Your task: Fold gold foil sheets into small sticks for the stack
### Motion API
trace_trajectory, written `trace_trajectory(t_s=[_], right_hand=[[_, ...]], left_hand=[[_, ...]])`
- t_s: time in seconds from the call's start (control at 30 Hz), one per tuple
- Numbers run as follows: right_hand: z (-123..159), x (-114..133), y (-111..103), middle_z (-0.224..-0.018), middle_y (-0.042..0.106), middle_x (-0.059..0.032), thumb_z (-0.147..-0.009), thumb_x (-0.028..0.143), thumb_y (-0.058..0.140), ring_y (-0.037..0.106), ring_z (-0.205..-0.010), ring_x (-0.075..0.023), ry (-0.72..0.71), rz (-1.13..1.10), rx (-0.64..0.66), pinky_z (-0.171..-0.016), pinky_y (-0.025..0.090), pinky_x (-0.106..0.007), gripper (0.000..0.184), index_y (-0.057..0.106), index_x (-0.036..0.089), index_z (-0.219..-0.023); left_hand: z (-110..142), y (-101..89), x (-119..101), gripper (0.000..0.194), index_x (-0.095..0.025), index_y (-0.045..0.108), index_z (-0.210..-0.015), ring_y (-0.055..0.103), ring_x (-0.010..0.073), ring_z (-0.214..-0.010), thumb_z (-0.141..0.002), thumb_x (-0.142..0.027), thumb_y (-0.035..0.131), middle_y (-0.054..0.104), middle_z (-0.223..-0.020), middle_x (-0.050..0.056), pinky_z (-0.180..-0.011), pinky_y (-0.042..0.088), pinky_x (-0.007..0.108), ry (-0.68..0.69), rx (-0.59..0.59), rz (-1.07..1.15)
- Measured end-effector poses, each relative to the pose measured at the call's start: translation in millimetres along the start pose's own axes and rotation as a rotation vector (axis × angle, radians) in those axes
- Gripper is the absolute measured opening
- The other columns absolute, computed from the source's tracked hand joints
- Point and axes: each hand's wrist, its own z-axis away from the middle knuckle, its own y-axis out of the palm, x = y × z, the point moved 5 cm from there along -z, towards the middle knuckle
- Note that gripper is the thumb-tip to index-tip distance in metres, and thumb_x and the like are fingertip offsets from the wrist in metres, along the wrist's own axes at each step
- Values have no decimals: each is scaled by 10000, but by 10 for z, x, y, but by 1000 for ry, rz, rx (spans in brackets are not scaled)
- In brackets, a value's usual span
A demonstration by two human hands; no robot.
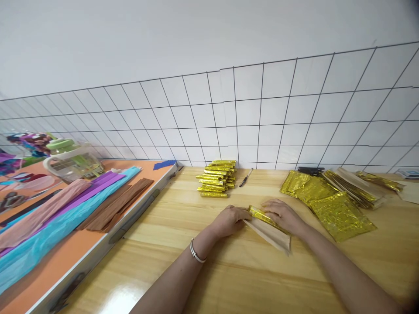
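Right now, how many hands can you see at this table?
2: the left hand at the left end of a gold-and-tan sheet, and the right hand at its gold part. No others show.

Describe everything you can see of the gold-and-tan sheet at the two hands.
The gold-and-tan sheet has a shiny, crinkled, foil-like gold face and a dull, papery tan one. A narrow gold strip, seemingly folded or rolled, runs along its far side; the tan part spreads nearer the wearer. It slants across the wooden table. The left hand touches its left end, the right hand its far side. Fingers hide some edges.
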Motion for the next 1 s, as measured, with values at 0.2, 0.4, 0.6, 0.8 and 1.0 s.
trace_trajectory(t_s=[0.2,0.4,0.6,0.8,1.0], right_hand=[[63,9,-205,-1050,641,-67,-898,425,393,541,-1010,-202,125,-26,-86,-897,403,-334,346,641,221,-1027],[135,84,-68,-1162,572,-83,-677,519,648,465,-1106,-262,68,49,151,-939,353,-382,521,588,228,-1105],[138,124,-103,-966,613,-64,-762,365,584,514,-974,-232,137,121,183,-819,406,-343,160,614,225,-834],[156,98,-118,-745,616,-19,-829,390,486,556,-719,-187,242,65,238,-629,397,-272,229,608,220,-736],[171,24,-98,-689,624,6,-871,380,392,560,-640,-163,397,127,198,-547,338,-237,292,579,220,-716]], left_hand=[[62,-38,93,261,-263,603,-1058,526,187,-1097,-846,-181,475,632,-1118,19,-927,369,297,-189,-116,-170],[110,-84,93,177,-247,596,-983,571,185,-961,-826,-237,516,645,-975,19,-844,390,263,-206,-91,-126],[139,-141,76,240,-224,553,-1020,585,163,-773,-822,-358,527,640,-830,0,-757,399,245,-268,-49,-60],[126,-165,111,250,-240,610,-997,591,174,-871,-881,-370,430,653,-974,15,-784,417,240,-255,-94,3],[74,-56,220,287,-217,638,-820,584,160,-799,-901,-340,391,655,-847,16,-737,423,240,-361,-196,-41]])
